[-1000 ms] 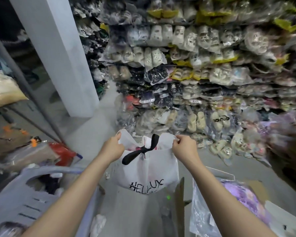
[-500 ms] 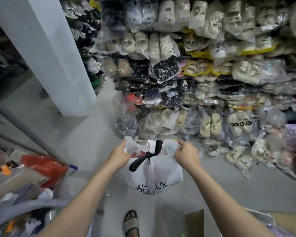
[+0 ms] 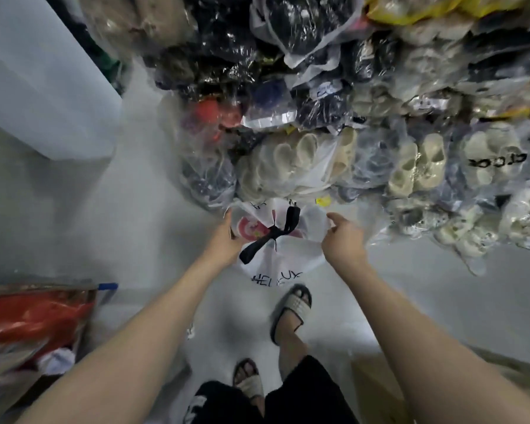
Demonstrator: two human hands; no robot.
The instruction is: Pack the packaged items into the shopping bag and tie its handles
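One white shopping bag [image 3: 280, 258] at centre, one black tied handle knot [image 3: 273, 234] on top. Left hand [image 3: 225, 237] gripping bag's 9 o'clock edge; right hand [image 3: 343, 240] loosely curled at 3 o'clock edge, grip unclear. Two sandalled feet [image 3: 291, 310] at 6 o'clock.

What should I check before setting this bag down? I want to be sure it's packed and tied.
1. Black handles knotted: ok, crossed in a tie over the mouth.
2. Items inside white shopping bag: ok, a pink package shows at the opening.
3. Left hand gripping the rim: ok.
4. Right hand gripping: not ok, fingers look open.
5. Floor beside the bag free: ok.
6. Knot tightness: cannot tell.
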